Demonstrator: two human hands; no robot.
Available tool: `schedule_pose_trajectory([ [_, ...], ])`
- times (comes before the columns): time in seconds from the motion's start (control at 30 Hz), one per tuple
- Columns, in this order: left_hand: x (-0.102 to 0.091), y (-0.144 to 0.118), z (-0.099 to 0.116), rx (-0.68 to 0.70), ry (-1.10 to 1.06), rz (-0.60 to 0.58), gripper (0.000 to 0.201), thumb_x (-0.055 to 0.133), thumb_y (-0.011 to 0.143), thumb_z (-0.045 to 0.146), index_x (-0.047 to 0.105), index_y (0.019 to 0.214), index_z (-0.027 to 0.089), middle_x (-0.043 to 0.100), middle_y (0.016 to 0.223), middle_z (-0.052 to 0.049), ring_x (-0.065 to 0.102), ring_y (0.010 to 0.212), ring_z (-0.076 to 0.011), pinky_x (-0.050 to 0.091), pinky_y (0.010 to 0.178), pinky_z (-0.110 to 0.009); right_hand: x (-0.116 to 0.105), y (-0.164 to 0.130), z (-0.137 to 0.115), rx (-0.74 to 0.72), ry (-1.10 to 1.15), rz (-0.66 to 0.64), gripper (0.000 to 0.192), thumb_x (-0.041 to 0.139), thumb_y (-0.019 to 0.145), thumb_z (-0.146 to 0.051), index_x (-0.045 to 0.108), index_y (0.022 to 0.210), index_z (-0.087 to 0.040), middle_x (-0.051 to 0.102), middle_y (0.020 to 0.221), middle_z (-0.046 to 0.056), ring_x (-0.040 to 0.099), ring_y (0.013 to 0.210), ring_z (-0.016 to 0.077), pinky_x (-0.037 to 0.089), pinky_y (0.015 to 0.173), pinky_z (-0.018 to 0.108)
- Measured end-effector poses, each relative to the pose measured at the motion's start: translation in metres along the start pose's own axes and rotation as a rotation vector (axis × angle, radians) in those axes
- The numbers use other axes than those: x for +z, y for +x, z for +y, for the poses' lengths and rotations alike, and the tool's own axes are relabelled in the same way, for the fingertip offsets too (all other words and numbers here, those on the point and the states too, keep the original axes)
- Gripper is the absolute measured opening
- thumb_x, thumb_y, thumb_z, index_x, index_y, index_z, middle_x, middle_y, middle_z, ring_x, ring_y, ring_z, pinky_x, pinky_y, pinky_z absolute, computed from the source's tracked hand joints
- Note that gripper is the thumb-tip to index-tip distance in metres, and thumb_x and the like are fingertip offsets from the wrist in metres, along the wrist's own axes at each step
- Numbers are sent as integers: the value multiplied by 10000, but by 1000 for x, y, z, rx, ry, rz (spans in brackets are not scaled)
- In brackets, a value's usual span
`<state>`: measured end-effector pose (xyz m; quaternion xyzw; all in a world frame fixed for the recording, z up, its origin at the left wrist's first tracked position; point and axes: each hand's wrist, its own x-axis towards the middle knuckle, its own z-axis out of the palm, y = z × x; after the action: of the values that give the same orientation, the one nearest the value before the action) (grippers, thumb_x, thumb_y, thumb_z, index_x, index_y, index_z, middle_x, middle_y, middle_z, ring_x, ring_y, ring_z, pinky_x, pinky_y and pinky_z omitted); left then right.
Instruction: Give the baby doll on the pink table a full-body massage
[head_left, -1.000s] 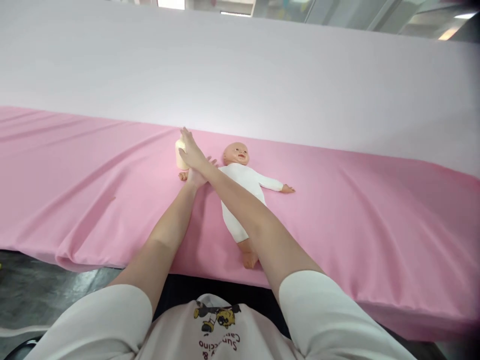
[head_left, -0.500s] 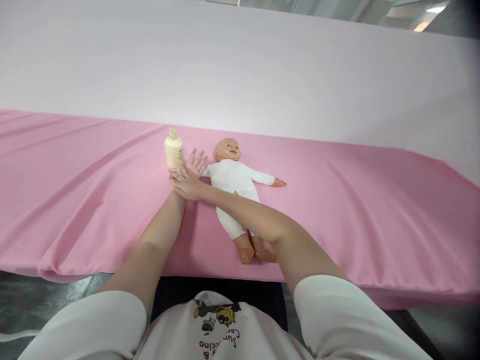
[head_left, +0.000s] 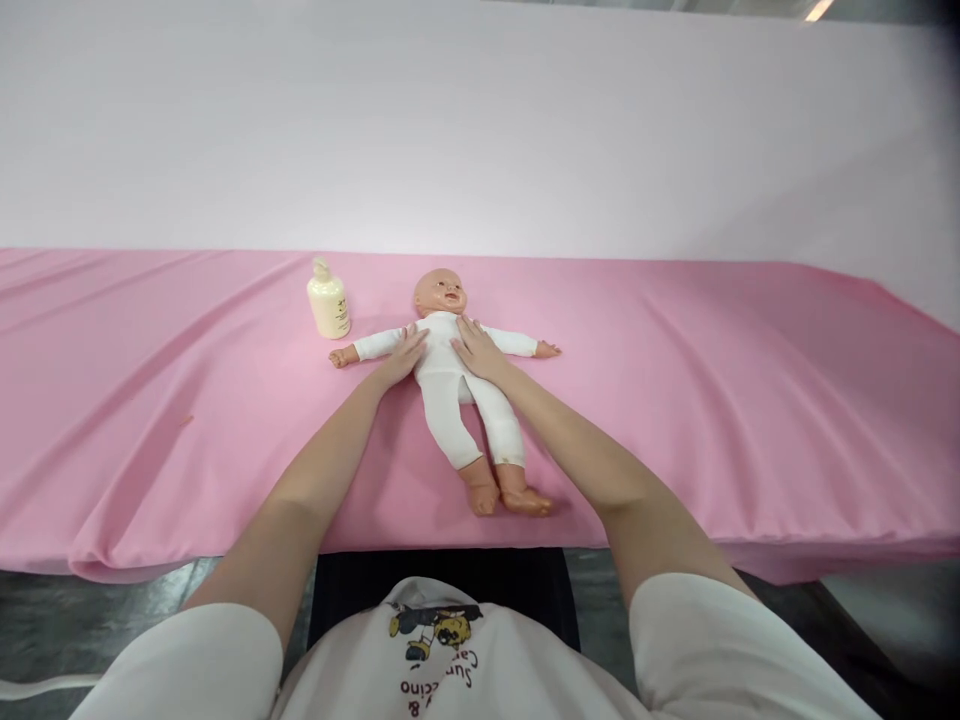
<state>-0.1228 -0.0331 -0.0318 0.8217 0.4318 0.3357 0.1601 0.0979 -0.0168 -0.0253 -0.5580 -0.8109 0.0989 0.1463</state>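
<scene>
A baby doll [head_left: 442,400] in a white cloth body lies on its back on the pink cloth, head toward the wall, arms spread and bare feet toward me. My left hand [head_left: 405,355] rests on the left side of its chest near the armpit, fingers extended. On the right side of the chest lies my right hand [head_left: 480,350], flat with fingers spread. Both hands touch the doll's torso without gripping it. A cream pump bottle [head_left: 328,303] stands upright beyond the doll's arm on the left.
The pink cloth [head_left: 675,400] covers the table in soft folds and hangs over its front edge. Behind the table rises a white wall [head_left: 480,130]. A black seat [head_left: 450,580] shows below the front edge, and a white cable [head_left: 49,687] is at lower left.
My hands were pressed together near the bottle. They have since parted and moved right onto the doll's chest. The view has shifted slightly.
</scene>
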Motion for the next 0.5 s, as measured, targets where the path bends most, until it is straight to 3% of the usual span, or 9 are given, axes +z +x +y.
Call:
schedule_pose_trajectory([
  [0.13,24,-2,-3,-50,21,-19,693,194,1055,586,472,1531,167,455,1620,-167,192,1620,-295,108,1332,-546,9,-12,-5,87,-31,-16,790,248,1049,-492,83,1657,-15,86,1746,194,125,1631,365,242,1294,582],
  [0.23,23,-8,1,-50,69,-90,615,207,1064,472,429,1575,210,322,1703,-94,156,1629,-292,141,1321,-544,8,-25,-10,55,-12,-40,820,273,1045,-512,88,1651,8,33,1742,216,71,1633,381,188,1303,597],
  [0.4,17,-9,9,-44,115,-145,591,269,1046,392,376,1610,255,307,1711,-42,187,1626,-272,167,1313,-536,0,-56,-6,-351,31,-93,705,188,1068,-472,147,1670,-108,123,1749,140,47,1648,275,67,1328,580],
  [0.5,21,-5,5,-71,88,-136,612,256,1044,387,344,1625,215,268,1724,-60,178,1628,-266,177,1315,-512,-8,-69,-6,-490,49,-141,643,181,1080,-450,188,1672,-197,160,1750,73,58,1648,241,42,1338,552],
])
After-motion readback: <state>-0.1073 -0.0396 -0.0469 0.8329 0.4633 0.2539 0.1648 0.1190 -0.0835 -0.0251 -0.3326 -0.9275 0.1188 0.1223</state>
